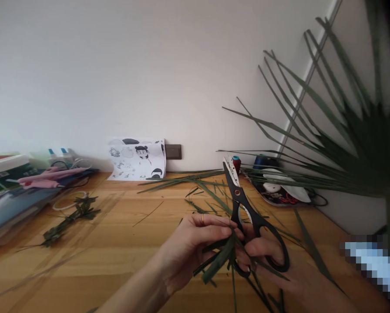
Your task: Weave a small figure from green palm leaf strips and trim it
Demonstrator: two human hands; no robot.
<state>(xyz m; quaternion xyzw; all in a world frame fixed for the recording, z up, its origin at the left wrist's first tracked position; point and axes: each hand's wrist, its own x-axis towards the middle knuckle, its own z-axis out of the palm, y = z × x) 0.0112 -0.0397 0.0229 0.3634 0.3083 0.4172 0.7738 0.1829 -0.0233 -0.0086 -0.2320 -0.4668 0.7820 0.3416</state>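
A small bundle of folded, flat green palm-leaf strips is up off the counter, near its front edge, its loose ends fanning downward. The left hand pinches the top of it between thumb and fingers, narrowly closed. The right hand is curled round the black-handled metal scissors, a thumb in one loop and fingers about the other; the blades point up and away from the bundle, nearly together. Whether right fingertips also touch the leaf I cannot tell. The main risk, I judge, is the pinch: if it slackens, springy folds could slip apart. With both hands so close, swinging the blades down carelessly could nick a left fingertip, or cut a wrong strand, since several ends overlap. A long strip lying by the handles might also snag in a loop and tug the folds out of place. Beyond lie scattered green leaf clippings, which could hide a wanted strip. A large green fan-shaped palm leaf spreads at the right, its thin fingers reaching near the scissor tips, so a wide swing could catch them. Well apart on the left lies a knotted dark-green leaf figure.
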